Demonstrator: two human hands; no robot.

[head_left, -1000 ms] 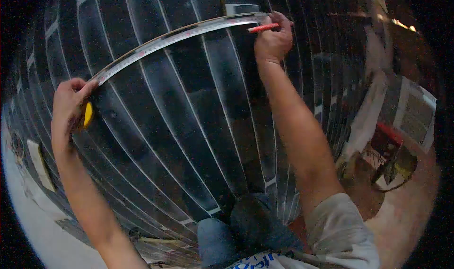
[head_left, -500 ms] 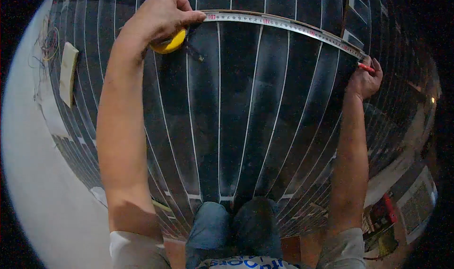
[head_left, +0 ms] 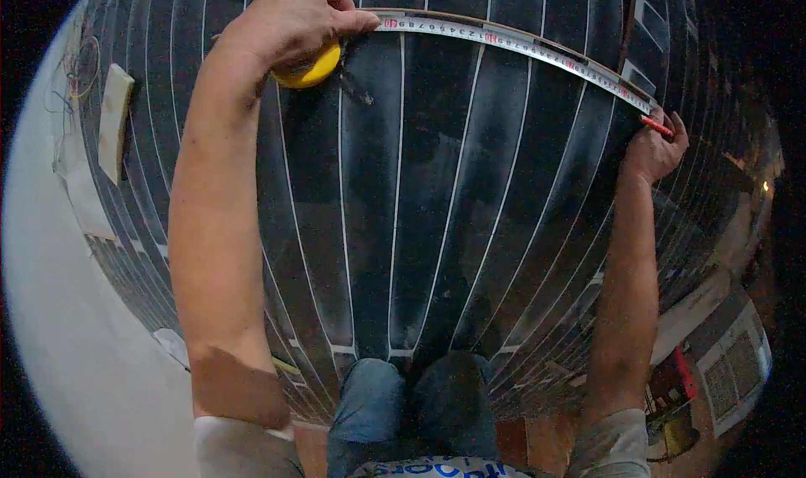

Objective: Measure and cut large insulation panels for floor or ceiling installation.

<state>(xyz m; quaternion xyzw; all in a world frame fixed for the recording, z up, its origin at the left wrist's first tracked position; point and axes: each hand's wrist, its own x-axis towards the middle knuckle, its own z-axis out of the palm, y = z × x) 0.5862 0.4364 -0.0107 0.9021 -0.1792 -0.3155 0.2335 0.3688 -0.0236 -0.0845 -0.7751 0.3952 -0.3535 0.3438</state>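
Observation:
At the far left of the work area my left hand (head_left: 302, 20) grips a tape measure, its yellow case (head_left: 309, 68) under the palm. The thumb presses on the drawn-out blade (head_left: 470, 32). That white blade runs in a line to my right hand (head_left: 656, 149), along a thin brown strip edge (head_left: 512, 26). My right hand is closed near the blade's end, with a red pencil-like stick (head_left: 656, 126) between its fingers. Beneath both hands lies a dark sheet (head_left: 428, 192) with thin pale stripes. A small dark item (head_left: 357, 87) rests beside the yellow case.
A pale foam-like block (head_left: 115, 125) lies at the left by a white wall (head_left: 50, 310), with loose wires (head_left: 82, 66) beyond it. White-framed openings (head_left: 642, 75) show at the far right. A red item (head_left: 682, 373) and a grey grille panel (head_left: 735, 369) stand at the lower right.
Both hands and the stretched tape appear slightly farther right in the picture. The left hand also sits a little higher. Both grips look the same.

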